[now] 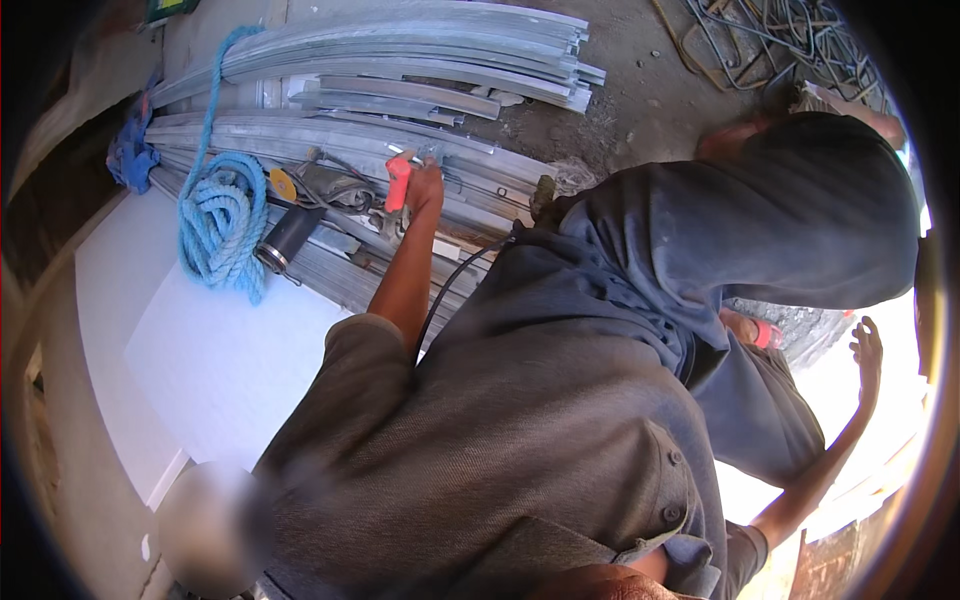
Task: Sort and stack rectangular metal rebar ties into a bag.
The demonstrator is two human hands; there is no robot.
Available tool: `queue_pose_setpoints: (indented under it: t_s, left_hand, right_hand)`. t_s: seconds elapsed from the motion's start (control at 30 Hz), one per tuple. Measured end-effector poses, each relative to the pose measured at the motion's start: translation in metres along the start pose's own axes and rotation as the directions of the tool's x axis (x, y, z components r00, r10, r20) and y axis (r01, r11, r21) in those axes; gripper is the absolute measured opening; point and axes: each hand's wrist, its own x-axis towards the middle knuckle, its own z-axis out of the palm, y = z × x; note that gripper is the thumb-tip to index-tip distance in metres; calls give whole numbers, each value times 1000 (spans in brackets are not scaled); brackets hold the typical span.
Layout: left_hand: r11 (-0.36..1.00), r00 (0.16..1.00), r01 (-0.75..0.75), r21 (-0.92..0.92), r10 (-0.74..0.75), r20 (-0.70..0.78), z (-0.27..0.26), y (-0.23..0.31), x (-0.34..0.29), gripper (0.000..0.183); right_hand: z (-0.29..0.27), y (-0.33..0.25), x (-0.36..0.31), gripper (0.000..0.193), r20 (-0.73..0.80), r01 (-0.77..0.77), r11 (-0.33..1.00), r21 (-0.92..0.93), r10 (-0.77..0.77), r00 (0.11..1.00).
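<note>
My left arm reaches out over a stack of long grey metal strips (pixel 330 130). My left hand (pixel 425 188) is closed at a red-handled tool (pixel 398 186), its fingers partly hidden. Just past the fingertips is a small clear bluish piece (pixel 430 155). To the left of that hand lie a black cylinder (pixel 290 235) with a metal-rimmed end, a yellow disc (pixel 282 184) and a crumpled grey cloth (pixel 335 185). Far to the right, beside my bent leg, my right hand (pixel 867 352) hangs open with its fingers apart and nothing in it.
A coil of light-blue rope (pixel 222 225) lies on the left, beside large white sheets (pixel 230 355). Bent metal rods (pixel 790 40) are heaped at the far right. A black cable (pixel 445 290) runs near my left arm. Something red (pixel 768 335) shows near my foot.
</note>
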Motion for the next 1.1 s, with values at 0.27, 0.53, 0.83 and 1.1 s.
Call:
queue_pose_setpoints:
  t_s: [0.27,0.53,0.83,1.1]
  left_hand:
    - [889,915,-309,338,375,-151,23,-5,6,60]
    - [958,579,-188,-217,287,763,14,148,-100,24]
    - [834,10,-114,-541,545,838,180,394,-101,29]
    - [929,-221,-70,-362,339,914,296,489,-262,31]
  right_hand:
    - [-8,-11,-41,58,-218,96,994,42,-85,972]
    - [16,-36,-63,41,-248,221,975,-15,-218,944]
    - [63,-112,-70,64,-412,462,880,111,-382,827]
    - [25,-272,-18,104,-675,349,773,530,136,725]
